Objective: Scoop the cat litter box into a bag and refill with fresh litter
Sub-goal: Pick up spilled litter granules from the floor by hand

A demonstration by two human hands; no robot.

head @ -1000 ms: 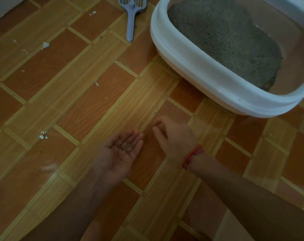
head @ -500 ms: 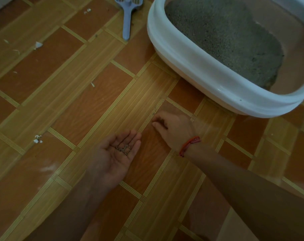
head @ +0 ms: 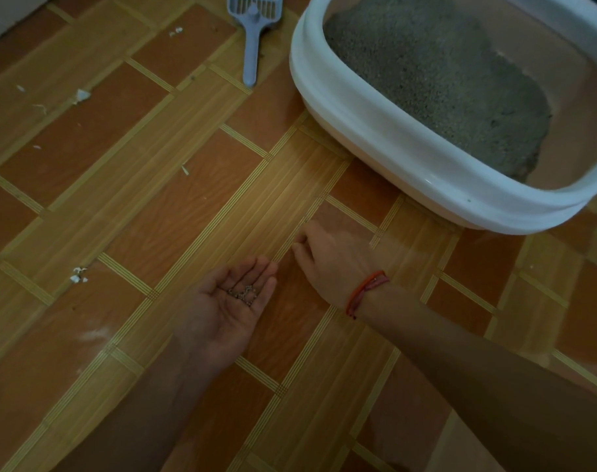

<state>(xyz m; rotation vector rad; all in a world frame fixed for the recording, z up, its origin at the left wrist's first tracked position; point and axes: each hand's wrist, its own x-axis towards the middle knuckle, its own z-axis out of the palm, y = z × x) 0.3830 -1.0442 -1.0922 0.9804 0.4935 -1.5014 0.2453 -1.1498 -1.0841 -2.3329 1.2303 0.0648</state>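
My left hand (head: 227, 311) lies palm up just above the floor, fingers straight, carrying a few grey litter grains (head: 244, 295). Just to its right, my right hand (head: 331, 264), with a red string on its wrist, is palm down on the floor tiles, its fingertips curled and pinched together at the tile; what they hold is hidden. The white litter box (head: 392, 144) stands at the upper right, with grey litter (head: 437, 80) heaped toward its left side. A grey-blue scoop (head: 253, 46) lies on the floor left of the box, handle toward me.
Small white scraps (head: 80, 95) and crumbs (head: 77, 274) are scattered on the wood-patterned floor at the left. A pale dusty smear (head: 94, 333) marks the floor near my left forearm. A pale wall edge shows at the top left corner.
My right hand has moved from beside the left palm forward and down to the floor. The left hand holds still with the grains. The view shifted slightly.
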